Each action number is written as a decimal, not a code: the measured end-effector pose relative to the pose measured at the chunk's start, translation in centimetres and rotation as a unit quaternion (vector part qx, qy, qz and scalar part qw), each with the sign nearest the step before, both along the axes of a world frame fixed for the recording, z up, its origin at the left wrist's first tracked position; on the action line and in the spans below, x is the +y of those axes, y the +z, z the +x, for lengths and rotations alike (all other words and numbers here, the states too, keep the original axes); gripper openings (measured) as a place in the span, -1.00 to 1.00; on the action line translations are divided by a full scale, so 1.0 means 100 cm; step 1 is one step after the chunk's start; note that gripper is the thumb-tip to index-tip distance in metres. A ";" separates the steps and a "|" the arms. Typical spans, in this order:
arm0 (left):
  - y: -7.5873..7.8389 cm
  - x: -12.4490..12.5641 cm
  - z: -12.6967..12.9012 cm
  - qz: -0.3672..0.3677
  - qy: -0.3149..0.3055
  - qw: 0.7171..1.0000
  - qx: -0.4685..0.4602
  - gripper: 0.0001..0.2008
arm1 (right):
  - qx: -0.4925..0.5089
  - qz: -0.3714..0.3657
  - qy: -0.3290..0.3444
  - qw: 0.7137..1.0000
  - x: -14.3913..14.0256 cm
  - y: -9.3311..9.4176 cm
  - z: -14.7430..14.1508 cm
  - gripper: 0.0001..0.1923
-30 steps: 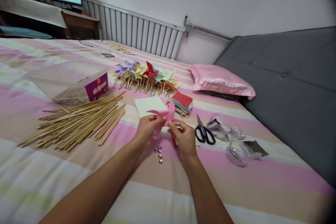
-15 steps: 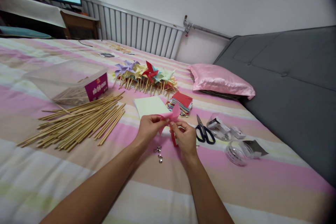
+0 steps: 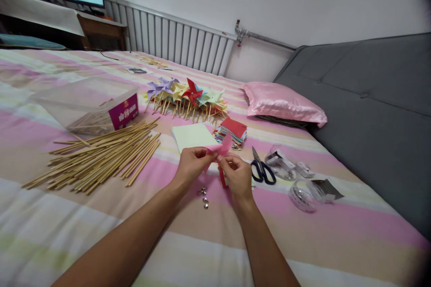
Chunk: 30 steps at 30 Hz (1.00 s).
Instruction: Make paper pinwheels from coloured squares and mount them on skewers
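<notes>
Both hands meet above the striped bedspread (image 3: 303,237), holding a piece of pink paper (image 3: 220,148) between them. The left hand (image 3: 190,167) pinches the paper's left part between thumb and fingertips, and the right hand (image 3: 237,175) pinches its middle from the other side, fingers curled and pressed close together. The paper is thin and soft pink, folded inward so that one pointed flap stands up and leans to the right above the fingertips, while a lower flap hangs down between the hands; the rest is hidden by the fingers. A red object (image 3: 222,178) shows under the right hand, but what it is cannot be told. Just below the hands lie a few small metal pins (image 3: 203,196) on the bedspread. Right of the right hand lie black-handled scissors (image 3: 261,169), and beyond them clear tape rolls (image 3: 301,195). Behind the paper sit a pale green sheet (image 3: 191,135) and a stack of coloured paper squares (image 3: 232,133) topped with red. Farther back is a row of finished pinwheels (image 3: 188,95). To the left lies a heap of bamboo sticks (image 3: 101,154) beside a clear plastic box (image 3: 90,103).
</notes>
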<state>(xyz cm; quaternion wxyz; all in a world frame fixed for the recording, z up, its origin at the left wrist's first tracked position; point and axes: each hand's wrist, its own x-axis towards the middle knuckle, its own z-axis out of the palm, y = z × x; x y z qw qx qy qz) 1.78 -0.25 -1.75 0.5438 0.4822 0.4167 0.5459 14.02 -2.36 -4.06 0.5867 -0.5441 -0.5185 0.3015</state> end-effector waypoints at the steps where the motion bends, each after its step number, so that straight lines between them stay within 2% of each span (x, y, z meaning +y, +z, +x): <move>1: 0.000 0.000 0.000 0.004 0.002 1.000 -0.002 -0.80 | 0.001 0.002 0.002 1.000 0.000 0.000 0.000 -0.69; 9: 0.000 0.003 -0.004 -0.024 0.034 0.999 -0.026 -0.79 | 0.008 0.015 0.042 0.999 -0.006 0.012 -0.007 -0.72; 13: -0.001 0.009 -0.008 -0.062 0.061 0.995 -0.058 -0.82 | 0.025 0.014 0.021 0.999 -0.007 0.016 -0.005 -0.61; 16: 0.001 0.011 -0.010 -0.090 0.076 0.990 -0.075 -0.82 | 0.020 0.016 -0.027 0.999 -0.003 0.019 0.012 -0.64; 21: 0.005 0.010 -0.011 -0.105 0.084 0.989 -0.063 -0.81 | 0.017 -0.035 -0.083 0.996 0.001 0.026 0.052 -0.66; 23: 0.005 0.009 -0.011 -0.103 0.087 0.989 -0.057 -0.81 | -0.025 -0.076 -0.047 0.996 -0.001 0.027 0.057 -0.72; 25: 0.004 0.009 -0.011 -0.100 0.091 0.989 -0.054 -0.82 | -0.077 -0.111 0.029 0.990 -0.005 0.026 0.053 -0.78; 28: 0.002 0.010 -0.011 -0.087 0.098 0.990 -0.055 -0.83 | -0.137 -0.140 0.165 0.967 -0.013 0.022 0.032 -0.84; 30: 0.001 0.010 -0.011 -0.080 0.098 0.990 -0.056 -0.83 | -0.179 -0.144 0.199 0.953 -0.019 0.019 0.016 -0.85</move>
